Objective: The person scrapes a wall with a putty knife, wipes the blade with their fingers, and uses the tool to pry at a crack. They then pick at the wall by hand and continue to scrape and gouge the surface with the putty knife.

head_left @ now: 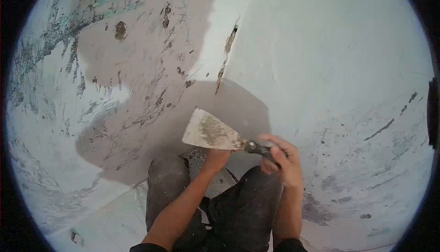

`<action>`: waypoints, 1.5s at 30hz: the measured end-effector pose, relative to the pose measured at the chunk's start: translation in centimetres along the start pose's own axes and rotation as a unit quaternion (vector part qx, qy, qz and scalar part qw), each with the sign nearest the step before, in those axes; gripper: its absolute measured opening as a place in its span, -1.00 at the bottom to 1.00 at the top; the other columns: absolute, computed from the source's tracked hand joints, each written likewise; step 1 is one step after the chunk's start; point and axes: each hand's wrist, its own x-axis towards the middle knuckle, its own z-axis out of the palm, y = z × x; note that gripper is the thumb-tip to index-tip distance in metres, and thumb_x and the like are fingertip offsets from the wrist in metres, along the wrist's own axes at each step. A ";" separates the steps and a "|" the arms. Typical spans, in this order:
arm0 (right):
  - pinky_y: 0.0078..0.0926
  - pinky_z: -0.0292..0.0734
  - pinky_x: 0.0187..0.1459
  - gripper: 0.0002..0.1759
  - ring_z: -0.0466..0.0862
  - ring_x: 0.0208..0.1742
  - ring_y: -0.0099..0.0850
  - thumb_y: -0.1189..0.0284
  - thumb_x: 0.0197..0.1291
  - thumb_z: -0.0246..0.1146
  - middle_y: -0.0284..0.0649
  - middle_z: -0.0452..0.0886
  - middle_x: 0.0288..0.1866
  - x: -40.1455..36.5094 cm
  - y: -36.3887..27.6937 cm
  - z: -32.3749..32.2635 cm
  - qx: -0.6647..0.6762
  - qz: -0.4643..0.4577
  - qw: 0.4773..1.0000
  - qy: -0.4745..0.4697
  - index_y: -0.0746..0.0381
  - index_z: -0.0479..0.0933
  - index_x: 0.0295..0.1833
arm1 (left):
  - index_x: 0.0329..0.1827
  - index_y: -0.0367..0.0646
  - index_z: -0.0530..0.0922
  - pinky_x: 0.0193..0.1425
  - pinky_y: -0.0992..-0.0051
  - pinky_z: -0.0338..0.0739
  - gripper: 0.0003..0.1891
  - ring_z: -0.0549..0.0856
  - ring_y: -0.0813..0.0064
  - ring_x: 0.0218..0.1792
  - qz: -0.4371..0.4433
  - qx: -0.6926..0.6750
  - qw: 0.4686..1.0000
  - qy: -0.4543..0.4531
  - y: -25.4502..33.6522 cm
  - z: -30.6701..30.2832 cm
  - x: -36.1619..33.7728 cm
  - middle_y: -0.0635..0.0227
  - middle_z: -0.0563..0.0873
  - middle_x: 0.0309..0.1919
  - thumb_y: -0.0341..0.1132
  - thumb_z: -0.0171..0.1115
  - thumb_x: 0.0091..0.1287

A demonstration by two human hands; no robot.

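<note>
A wide putty knife [211, 132] is held up in front of me, its pale blade smeared with grey-brown residue and pointing up and left. My right hand [283, 160] is closed around its black handle. Just below and behind the blade is my left hand [217, 157]; its fingers are hidden by the blade, so I cannot make out whether it holds anything. Beyond the knife stands a whitish wall corner with a jagged crack [228, 45] along the join.
The left wall [151, 64] carries dark scrapes and a brown pitted hole [120, 30]. Dark scuffs [380, 130] mark the right wall [330, 59]. My bent knees in dark trousers [167, 183] are close to the corner. A small scrap [76, 238] lies at lower left.
</note>
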 end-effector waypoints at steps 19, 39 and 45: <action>-0.52 0.27 -0.54 -0.53 0.27 -0.63 -0.60 0.25 0.43 0.14 -0.48 0.24 -0.63 -1.6 -1.1 1.6 0.077 -0.020 0.994 0.079 0.37 0.47 0.26 | -0.13 -0.21 0.55 -0.15 0.49 0.49 -0.86 0.57 0.59 -0.32 -0.061 -0.065 0.996 -0.004 2.0 -0.6 -0.2 0.44 0.58 -0.40 -0.33 0.08 0.46; -0.57 0.16 -0.55 -0.75 0.18 -0.61 -0.63 0.28 0.48 0.08 -0.47 0.20 -0.60 -0.2 -2.0 0.8 0.104 -0.123 0.951 0.263 0.25 0.51 -0.09 | -0.16 -0.20 0.57 -0.26 0.49 0.49 -0.87 0.57 0.57 -0.42 0.004 -0.124 0.992 0.009 2.4 -0.6 -0.3 0.42 0.60 -0.44 -0.33 0.11 0.44; -0.59 0.14 -0.57 -0.77 0.19 -0.61 -0.66 0.31 0.39 0.20 -0.49 0.23 -0.55 -1.9 -0.9 2.2 0.049 -0.128 0.966 0.220 0.28 0.56 -0.07 | -0.12 -0.18 0.58 -0.19 0.52 0.52 -0.85 0.61 0.59 -0.30 -0.056 -0.108 0.991 0.062 1.3 -0.8 -0.4 0.40 0.63 -0.33 -0.33 0.08 0.45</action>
